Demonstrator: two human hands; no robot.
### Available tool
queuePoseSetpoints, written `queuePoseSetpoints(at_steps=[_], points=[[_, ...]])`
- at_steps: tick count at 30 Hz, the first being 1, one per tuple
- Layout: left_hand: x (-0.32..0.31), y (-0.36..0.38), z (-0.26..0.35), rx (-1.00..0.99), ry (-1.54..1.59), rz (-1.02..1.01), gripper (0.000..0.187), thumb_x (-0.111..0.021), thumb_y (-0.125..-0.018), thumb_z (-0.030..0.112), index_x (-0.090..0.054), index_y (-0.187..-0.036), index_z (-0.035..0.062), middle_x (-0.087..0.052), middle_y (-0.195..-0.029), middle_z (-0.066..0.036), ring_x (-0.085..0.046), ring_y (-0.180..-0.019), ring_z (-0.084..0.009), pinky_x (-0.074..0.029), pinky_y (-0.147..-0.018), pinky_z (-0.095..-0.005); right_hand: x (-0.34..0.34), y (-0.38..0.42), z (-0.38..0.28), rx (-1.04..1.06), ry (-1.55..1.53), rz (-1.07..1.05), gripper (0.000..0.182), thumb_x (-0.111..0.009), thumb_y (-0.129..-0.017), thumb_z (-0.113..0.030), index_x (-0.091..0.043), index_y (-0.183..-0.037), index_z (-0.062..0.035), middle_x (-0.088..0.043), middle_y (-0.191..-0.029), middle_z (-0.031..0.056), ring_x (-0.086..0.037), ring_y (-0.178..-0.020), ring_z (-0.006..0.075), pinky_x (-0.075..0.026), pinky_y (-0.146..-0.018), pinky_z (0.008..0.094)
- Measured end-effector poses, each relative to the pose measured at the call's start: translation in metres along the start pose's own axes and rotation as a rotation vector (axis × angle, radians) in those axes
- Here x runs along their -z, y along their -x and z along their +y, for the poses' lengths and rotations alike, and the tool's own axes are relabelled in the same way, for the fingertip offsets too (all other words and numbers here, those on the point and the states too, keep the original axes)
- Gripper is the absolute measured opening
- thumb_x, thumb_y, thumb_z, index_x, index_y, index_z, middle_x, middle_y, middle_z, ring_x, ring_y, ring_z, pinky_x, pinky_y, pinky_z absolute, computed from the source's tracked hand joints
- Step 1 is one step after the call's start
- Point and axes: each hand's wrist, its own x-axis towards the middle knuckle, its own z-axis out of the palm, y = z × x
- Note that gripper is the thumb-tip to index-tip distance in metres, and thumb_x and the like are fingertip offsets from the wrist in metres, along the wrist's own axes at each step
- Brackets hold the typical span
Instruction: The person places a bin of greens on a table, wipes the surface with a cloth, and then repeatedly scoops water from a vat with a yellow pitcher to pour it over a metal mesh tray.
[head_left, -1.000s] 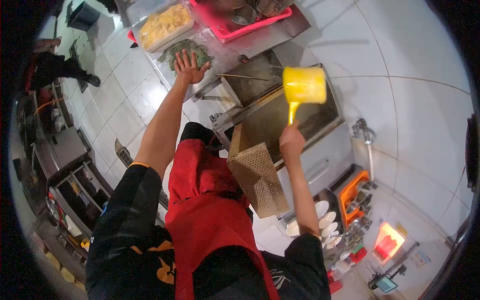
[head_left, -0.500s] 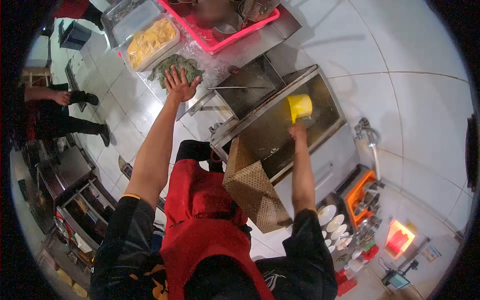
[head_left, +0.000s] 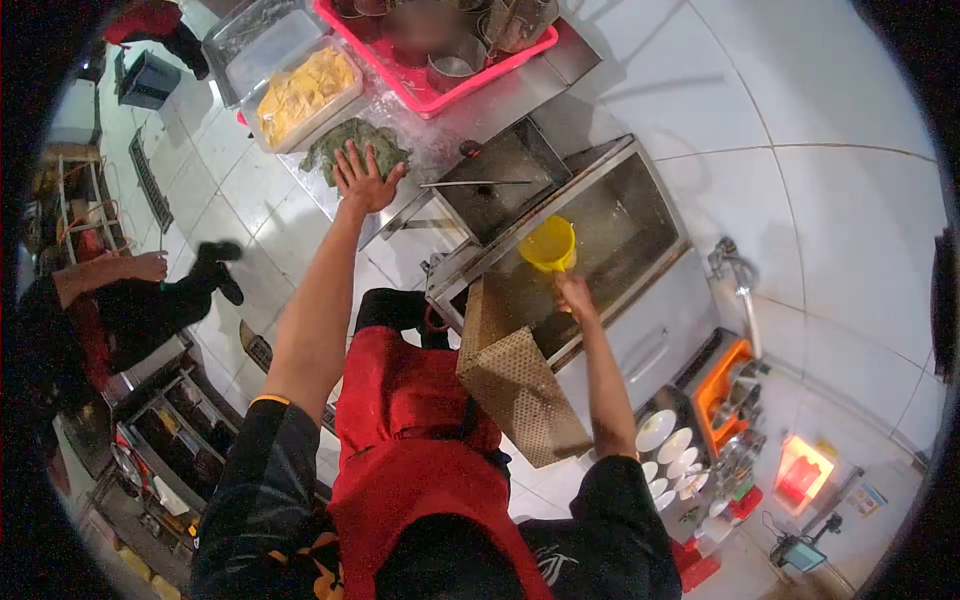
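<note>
My right hand (head_left: 574, 294) grips the handle of a yellow plastic dipper (head_left: 548, 243), held low inside a steel vat (head_left: 640, 175) of dark liquid, its mouth facing up. My left hand (head_left: 362, 178) lies flat, fingers spread, on a green cloth (head_left: 385, 140) on the steel counter (head_left: 505, 95). A perforated metal panel (head_left: 520, 385) leans on the vat's near edge, just below my right arm.
A tub of yellow food (head_left: 300, 88) and a pink tray (head_left: 520, 50) with metal pots stand beyond the cloth. A thin rod (head_left: 475, 184) lies across a second vat. Another person (head_left: 110, 300) is at the left. Small white bowls (head_left: 665, 440) and an orange rack (head_left: 715, 385) sit at lower right.
My right hand has brought the yellow dipper down from above the vat into it and towards me. My left hand stays on the cloth. The person at the left has moved nearer.
</note>
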Motion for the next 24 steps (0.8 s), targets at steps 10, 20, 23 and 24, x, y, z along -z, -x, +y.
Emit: queuePoseSetpoints(at_steps=[10,20,23,24], points=[[-0.011,0.0,-0.005,0.002,-0.097,0.055,0.093,-0.023,-0.083,0.074,-0.001,-0.147,0.01,0.013,-0.15,-0.02,0.018,-0.136,-0.0401,0.009,-0.108,-0.0531,0.018,0.133,-0.019,-0.131,-0.527,-0.327,0.03,-0.051,-0.089,-0.031,-0.045,-0.07,-0.0084,-0.032,-0.05,-0.005,-0.031,-0.035,0.0072,-0.023,-0.031,0.0227],[-0.001,0.01,-0.009,-0.034,0.03,0.079,0.097,-0.027,-0.082,0.075,-0.01,-0.146,0.0047,0.007,-0.15,-0.024,0.013,-0.136,-0.0443,0.004,-0.107,-0.0572,0.004,0.178,-0.111,0.335,0.195,-0.097,0.017,-0.047,-0.091,-0.015,-0.052,-0.085,0.0001,-0.048,-0.054,0.0036,-0.048,-0.04,0.0124,-0.036,-0.036,0.0295],[0.01,0.017,-0.005,-0.024,0.034,0.022,0.096,-0.025,-0.082,0.075,-0.007,-0.146,0.0051,0.009,-0.15,-0.024,0.015,-0.136,-0.0432,0.007,-0.107,-0.0553,-0.01,0.168,-0.132,0.452,0.352,0.002,0.021,-0.051,-0.085,-0.015,-0.052,-0.085,0.0056,-0.053,-0.056,0.0117,-0.051,-0.039,0.0205,-0.042,-0.039,0.0367],[0.013,0.019,-0.004,-0.014,0.034,0.027,0.096,-0.025,-0.082,0.075,-0.007,-0.146,0.0051,0.009,-0.15,-0.024,0.015,-0.136,-0.0432,0.007,-0.107,-0.0553,-0.015,0.166,-0.139,0.459,0.356,-0.006,0.021,-0.051,-0.085,-0.015,-0.052,-0.085,0.0056,-0.053,-0.056,0.0117,-0.051,-0.039,0.0205,-0.042,-0.039,0.0367]])
